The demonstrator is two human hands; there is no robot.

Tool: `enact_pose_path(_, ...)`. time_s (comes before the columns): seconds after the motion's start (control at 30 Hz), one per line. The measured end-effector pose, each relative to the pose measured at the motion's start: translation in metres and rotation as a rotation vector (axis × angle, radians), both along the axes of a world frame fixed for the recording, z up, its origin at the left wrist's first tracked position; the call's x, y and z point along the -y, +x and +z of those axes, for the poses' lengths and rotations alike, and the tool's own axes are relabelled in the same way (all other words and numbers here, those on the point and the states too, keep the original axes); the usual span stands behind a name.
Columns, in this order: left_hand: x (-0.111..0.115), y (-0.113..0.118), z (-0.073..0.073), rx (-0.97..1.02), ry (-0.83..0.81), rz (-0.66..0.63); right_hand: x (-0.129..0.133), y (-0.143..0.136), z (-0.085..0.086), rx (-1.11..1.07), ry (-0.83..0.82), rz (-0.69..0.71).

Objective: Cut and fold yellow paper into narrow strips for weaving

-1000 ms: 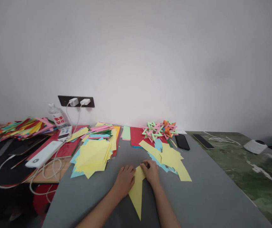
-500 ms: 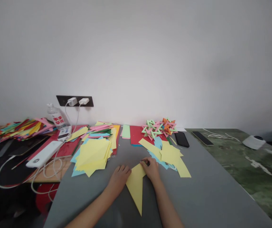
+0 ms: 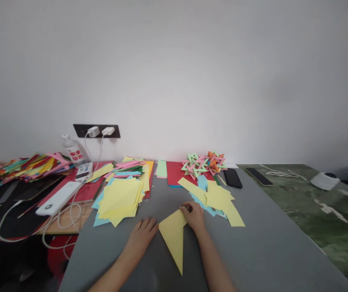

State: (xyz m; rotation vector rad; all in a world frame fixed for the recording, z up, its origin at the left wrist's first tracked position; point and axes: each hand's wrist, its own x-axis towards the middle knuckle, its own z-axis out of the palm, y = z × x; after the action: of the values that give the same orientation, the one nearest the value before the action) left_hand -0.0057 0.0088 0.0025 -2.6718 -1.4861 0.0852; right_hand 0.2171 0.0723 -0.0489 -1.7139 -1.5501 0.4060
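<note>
A folded sheet of yellow paper (image 3: 174, 237) lies on the grey table in front of me, one long point aimed toward me. My right hand (image 3: 193, 215) pinches its upper right corner between thumb and fingers. Flat on the tabletop at the paper's left corner rests my left hand (image 3: 143, 234), fingers stretched and at most touching the edge. Behind my left hand is a stack of yellow paper sheets (image 3: 120, 198) over light blue ones. Beyond my right hand, more yellow paper pieces (image 3: 219, 197) overlap light blue ones.
Folded paper stars (image 3: 195, 165) stand on red paper by the wall. To their right lies a black phone (image 3: 232, 178). On the left are a white power bank (image 3: 58, 198) with cables, a plastic bottle (image 3: 74, 152) and a heap of coloured paper strips (image 3: 30, 167).
My left hand has slid left and slightly toward me, uncovering the paper's left corner. My right hand keeps its pinch in nearly the same place.
</note>
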Motion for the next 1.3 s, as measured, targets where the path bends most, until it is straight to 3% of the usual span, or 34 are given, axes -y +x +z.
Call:
enact_pose_path(0.1, 0.006, -0.009, 0.001, 0.095, -0.042, 0.055, 0.009, 0.000, 0.009, 0.037, 0.048, 0.043)
enact_pose_path(0.17, 0.013, -0.014, 0.000, 0.237, -0.025, 0.087, 0.020, 0.000, 0.017, 0.063, 0.073, 0.202)
enact_pose_path(0.27, 0.030, -0.012, -0.004, 0.522, 0.075, 0.134, 0.038, 0.001, 0.027, 0.110, -0.015, 0.539)
enact_pose_path(0.33, 0.043, -0.003, -0.007, 0.649, 0.119, 0.123, 0.047, 0.000, 0.031, 0.162, -0.080, 0.591)
enact_pose_path(0.4, 0.054, 0.011, -0.010, 0.699, 0.138, 0.059, 0.050, -0.004, 0.034, 0.219, -0.130, 0.569)
enact_pose_path(0.53, 0.066, 0.039, -0.020, 0.610, 0.058, -0.225, 0.048, -0.016, 0.036, 0.336, -0.150, 0.478)
enact_pose_path(0.63, 0.065, 0.048, -0.039, 0.457, 0.114, -0.298, 0.047, -0.019, 0.035, 0.394, -0.115, 0.443)
enact_pose_path(0.77, 0.059, 0.042, -0.058, 0.245, 0.067, -0.253, 0.051, -0.012, 0.034, 0.423, -0.075, 0.369)
enact_pose_path(0.87, 0.050, 0.033, -0.052, 0.164, -0.030, -0.167, 0.054, -0.008, 0.032, 0.452, -0.071, 0.303)
enact_pose_path(1.1, 0.034, 0.032, -0.009, 0.120, -0.072, -0.058, 0.050, -0.018, 0.026, 0.503, -0.057, 0.206)
enact_pose_path(1.17, 0.033, 0.037, -0.009, 0.135, -0.055, -0.049, 0.048, -0.018, 0.026, 0.525, -0.036, 0.208)
enact_pose_path(1.3, 0.027, 0.033, -0.023, 0.100, 0.044, -0.035, 0.044, -0.013, 0.028, 0.525, 0.048, 0.285)
